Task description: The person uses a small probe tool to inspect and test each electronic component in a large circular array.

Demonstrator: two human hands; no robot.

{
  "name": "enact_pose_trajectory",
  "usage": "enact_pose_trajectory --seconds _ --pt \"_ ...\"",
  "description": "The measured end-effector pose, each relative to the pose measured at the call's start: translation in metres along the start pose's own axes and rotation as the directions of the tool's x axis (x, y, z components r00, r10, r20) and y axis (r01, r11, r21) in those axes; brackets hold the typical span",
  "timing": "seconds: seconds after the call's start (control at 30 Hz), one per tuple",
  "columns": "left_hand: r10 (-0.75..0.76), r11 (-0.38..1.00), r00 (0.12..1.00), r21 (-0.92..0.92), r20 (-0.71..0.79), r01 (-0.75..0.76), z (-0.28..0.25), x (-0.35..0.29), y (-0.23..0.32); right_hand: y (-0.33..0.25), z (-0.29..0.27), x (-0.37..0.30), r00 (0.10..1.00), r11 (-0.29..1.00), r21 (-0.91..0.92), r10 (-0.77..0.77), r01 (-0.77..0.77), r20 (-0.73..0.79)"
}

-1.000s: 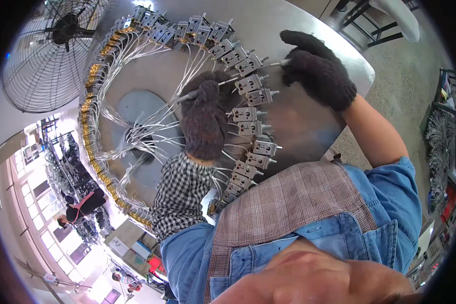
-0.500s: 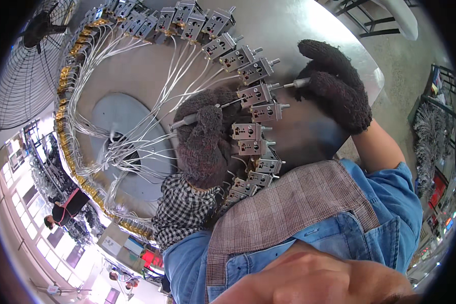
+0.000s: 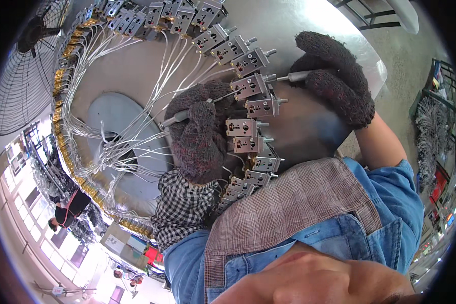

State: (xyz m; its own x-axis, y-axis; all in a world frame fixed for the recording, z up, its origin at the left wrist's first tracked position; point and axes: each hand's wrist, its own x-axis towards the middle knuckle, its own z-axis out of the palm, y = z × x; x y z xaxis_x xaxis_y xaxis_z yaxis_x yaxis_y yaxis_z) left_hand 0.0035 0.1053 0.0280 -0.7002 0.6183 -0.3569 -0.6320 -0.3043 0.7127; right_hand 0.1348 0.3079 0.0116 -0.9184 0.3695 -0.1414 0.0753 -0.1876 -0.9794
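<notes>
My left hand [image 3: 198, 139], in a dark knitted glove, closes round a slim grey-handled tool [image 3: 176, 119]. Its thin metal shaft reaches the left end of a small silver metal box [image 3: 249, 88]. On that box's other end, a threaded stud meets the tip of a second grey-handled tool [image 3: 299, 76]. My right hand [image 3: 339, 81], gloved alike, grips this tool between thumb and fingers. Similar boxes stand in a curved row, including one just below [image 3: 262, 107] and one just above [image 3: 251, 62]. The glove hides part of the left tool.
White wires [image 3: 114, 154] run from the boxes to a grey round disc [image 3: 99, 109] at the table's middle. More boxes line the curved rim [image 3: 61, 101]. A caged fan [image 3: 30, 76] stands at far left. One person [image 3: 71, 209] is in the left background. Shelving [image 3: 441, 101] stands at right.
The row of boxes, both hands and both tools have shifted slightly left and up in the picture. Both tools stay at the same box.
</notes>
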Motion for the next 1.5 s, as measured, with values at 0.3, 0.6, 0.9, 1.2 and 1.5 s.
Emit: enact_pose_trajectory --seconds 0.3,0.6,0.9,1.2,1.5 --pt "0.020 0.993 1.000 0.115 0.005 -0.021 -0.007 0.002 0.005 0.009 -0.001 0.005 0.993 0.995 0.050 0.079 -0.084 0.088" --pt "0.056 0.998 0.998 0.031 0.026 -0.057 -0.003 -0.001 0.002 -0.011 0.007 -0.001 0.927 0.918 0.132 0.375 -0.374 0.020" --pt "0.034 0.997 0.999 0.071 0.015 -0.035 0.002 0.002 0.002 -0.005 0.013 0.003 0.992 0.994 0.078 0.085 -0.078 -0.091" --pt "-0.043 0.990 0.997 0.135 0.069 0.034 -0.003 0.002 0.007 -0.013 0.023 0.003 0.905 0.931 0.061 0.363 -0.359 -0.222" --pt "0.055 0.975 0.997 0.213 0.058 -0.066 -0.002 0.004 0.003 -0.030 0.020 0.012 0.837 0.846 -0.055 0.513 -0.530 -0.190"
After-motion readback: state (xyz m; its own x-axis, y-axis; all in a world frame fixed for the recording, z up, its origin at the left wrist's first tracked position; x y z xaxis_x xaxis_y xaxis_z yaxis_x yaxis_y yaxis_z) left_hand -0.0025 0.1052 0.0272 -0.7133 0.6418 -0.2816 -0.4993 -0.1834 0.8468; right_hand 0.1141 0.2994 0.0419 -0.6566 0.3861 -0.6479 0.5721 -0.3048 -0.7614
